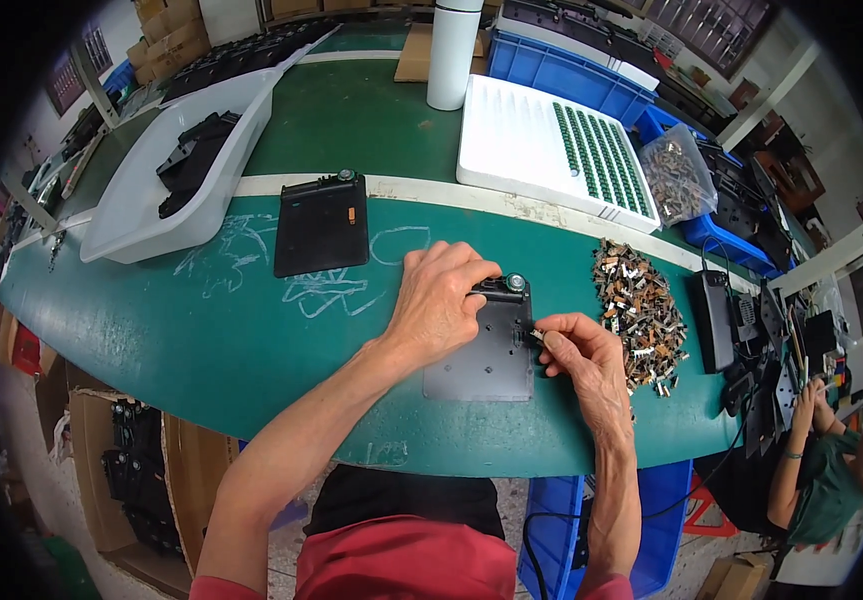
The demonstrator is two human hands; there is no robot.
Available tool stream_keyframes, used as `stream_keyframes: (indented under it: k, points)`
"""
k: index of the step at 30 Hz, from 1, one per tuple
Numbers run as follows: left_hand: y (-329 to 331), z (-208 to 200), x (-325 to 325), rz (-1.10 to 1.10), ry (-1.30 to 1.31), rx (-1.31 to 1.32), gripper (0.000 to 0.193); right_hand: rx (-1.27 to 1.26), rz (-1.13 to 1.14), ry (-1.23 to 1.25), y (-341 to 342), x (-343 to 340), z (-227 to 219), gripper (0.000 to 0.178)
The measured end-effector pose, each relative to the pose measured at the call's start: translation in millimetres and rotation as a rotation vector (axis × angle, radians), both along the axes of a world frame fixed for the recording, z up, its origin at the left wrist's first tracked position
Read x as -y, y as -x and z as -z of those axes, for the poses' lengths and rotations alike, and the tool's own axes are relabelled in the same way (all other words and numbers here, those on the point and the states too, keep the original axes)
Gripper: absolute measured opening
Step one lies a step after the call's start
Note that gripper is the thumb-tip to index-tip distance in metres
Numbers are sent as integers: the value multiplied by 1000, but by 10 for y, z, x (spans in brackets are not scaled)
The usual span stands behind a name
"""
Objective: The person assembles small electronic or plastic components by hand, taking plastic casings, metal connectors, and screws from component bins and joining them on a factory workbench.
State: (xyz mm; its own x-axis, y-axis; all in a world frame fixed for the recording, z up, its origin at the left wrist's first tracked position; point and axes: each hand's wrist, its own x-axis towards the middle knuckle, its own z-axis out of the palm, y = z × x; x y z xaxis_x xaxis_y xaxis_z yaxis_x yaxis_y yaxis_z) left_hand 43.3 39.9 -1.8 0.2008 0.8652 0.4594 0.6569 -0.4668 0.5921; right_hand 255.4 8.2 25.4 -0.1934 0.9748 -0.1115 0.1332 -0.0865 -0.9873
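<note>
A flat black plastic panel (481, 365) with a round metal piece at its top right corner lies on the green tabletop before me. My left hand (438, 305) is closed on its upper left part, fingers curled over the top edge. At the panel's right edge, my right hand (586, 360) pinches a small metal part (537, 335) between thumb and forefinger. A heap of similar small metal parts (641, 315) lies to the right of that hand. Farther left rests a second black panel (321, 235) with a small orange-brown piece on it.
A white tub (116, 235) with black parts stands at the left. Beyond the white strip are a white tray (511, 135) with rows of green pieces, a white bottle (451, 60) and a bag of parts (676, 175). Another person (821, 470) works at the far right.
</note>
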Motion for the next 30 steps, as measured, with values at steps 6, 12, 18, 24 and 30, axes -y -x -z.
stream_keyframes:
  k: [6,12,18,24,30]
  points:
    - [6,9,2,-2,1,5,31,30,64,-77,92,57,40,15]
    - [-2,18,3,-4,-10,8,32,219,119,-258,147,58,176,13]
    - [-1,41,-11,-10,-21,14,30,365,148,-443,283,111,104,10]
    - [1,63,-15,-11,-76,23,32,475,178,-608,352,130,166,8]
    - [-3,27,24,-19,-23,11,30,450,185,-512,333,196,164,10]
